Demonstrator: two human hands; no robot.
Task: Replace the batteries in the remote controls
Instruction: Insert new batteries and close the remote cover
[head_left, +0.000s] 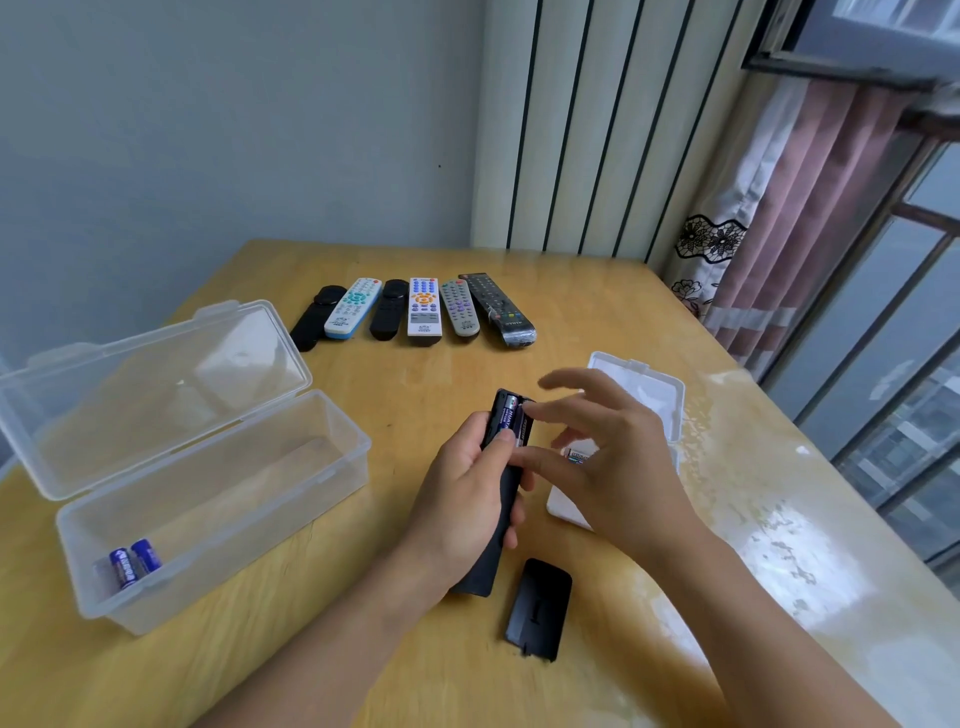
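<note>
Pale walls, a ribbed white panel and a curtained window (810, 208) stand behind a wooden table (597, 312) that fills the lower view. On its left sits a clear plastic box (218, 493) with its lid thrown back; two blue batteries (134, 564) lie side by side in the near corner. A smaller white box (660, 395) rests on the right, mostly hidden behind the right hand. Along the far side six remotes (415, 312) lie in a row — black, white and grey ones, close together.

At centre the left hand (462, 509) grips a black remote (506, 499) lifted face down, its battery bay open toward the camera, with the thumb pressing on a dark battery (508, 415) seated inside. The right hand (618, 462) hovers just beside it, fingers loosely spread and partly curled, fingertips near the bay; whether it pinches anything I cannot tell. A small battery (575, 457) shows beneath that hand, by the white box. On the table near the wrists lies the black battery cover (540, 608), apart from the remote.
</note>
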